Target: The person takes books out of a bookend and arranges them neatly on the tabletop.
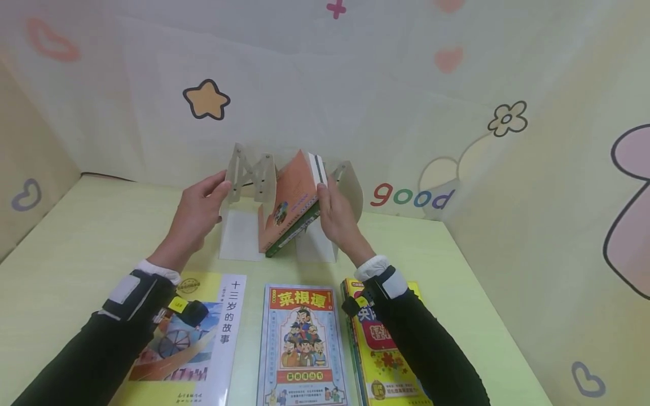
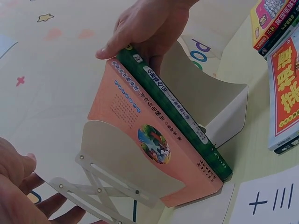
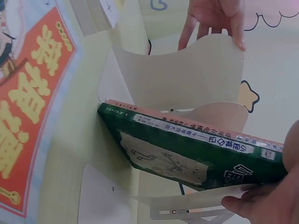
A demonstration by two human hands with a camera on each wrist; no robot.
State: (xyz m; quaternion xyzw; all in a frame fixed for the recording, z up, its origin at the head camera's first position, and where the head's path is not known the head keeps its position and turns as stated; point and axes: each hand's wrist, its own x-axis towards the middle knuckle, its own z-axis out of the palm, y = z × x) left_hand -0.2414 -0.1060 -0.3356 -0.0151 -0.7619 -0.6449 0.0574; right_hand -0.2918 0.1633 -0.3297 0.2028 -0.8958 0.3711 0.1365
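A white folding book stand with scissor-jointed metal links stands near the back wall. My left hand pinches the edge of its left end panel, thumb on one side and fingers on the other. Between the panels lean two books: an orange book and a green book pressed against it. My right hand grips both books at their upper end. They tilt, with their lower corner down at the stand's base. The right end panel curves up behind my right hand.
In front lie a yellow and white book on the left, a blue book with a red title band in the middle, and a stack topped by a yellow book under my right forearm. A patterned cloth wall rises behind.
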